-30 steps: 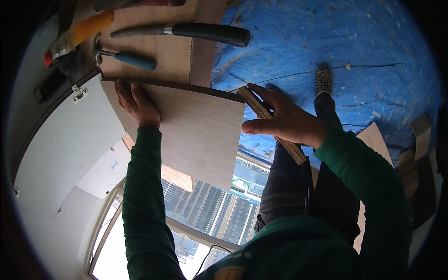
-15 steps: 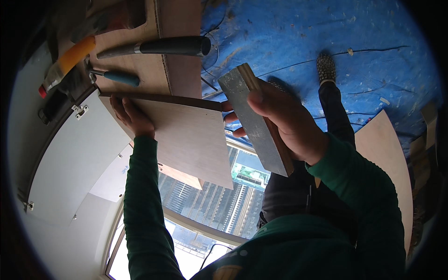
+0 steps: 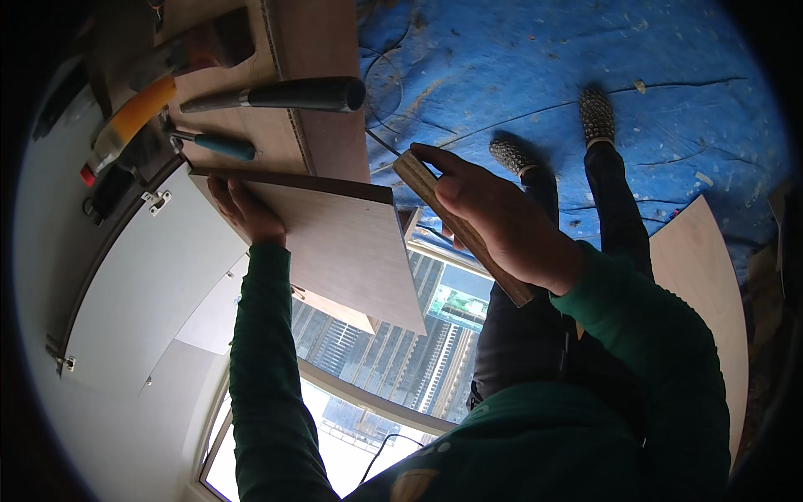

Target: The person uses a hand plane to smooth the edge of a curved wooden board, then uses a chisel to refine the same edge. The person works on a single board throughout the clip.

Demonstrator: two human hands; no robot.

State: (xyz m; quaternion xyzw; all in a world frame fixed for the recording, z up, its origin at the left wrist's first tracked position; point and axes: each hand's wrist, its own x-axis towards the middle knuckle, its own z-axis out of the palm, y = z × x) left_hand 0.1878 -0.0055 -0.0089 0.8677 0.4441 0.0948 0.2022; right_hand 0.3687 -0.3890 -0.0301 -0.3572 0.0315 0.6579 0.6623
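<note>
The left hand [image 3: 242, 209] lies flat on a brown board [image 3: 335, 243], near its far edge. The right hand [image 3: 502, 222] holds a long wood strip [image 3: 418, 180] up beside the board. Past the left hand, a black-handled tool [image 3: 293, 94], a blue-handled tool [image 3: 222, 146] and an orange-handled tool [image 3: 125, 125] lie on the bench [image 3: 326, 50].

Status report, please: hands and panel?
Left hand flat on wood panel. Right hand grips wooden strip, lifted beside panel. Nothing between them.

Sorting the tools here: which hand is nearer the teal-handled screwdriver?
Left. The left hand lies on the board just below the teal-handled screwdriver; the right hand holds a wood strip far right.
</note>
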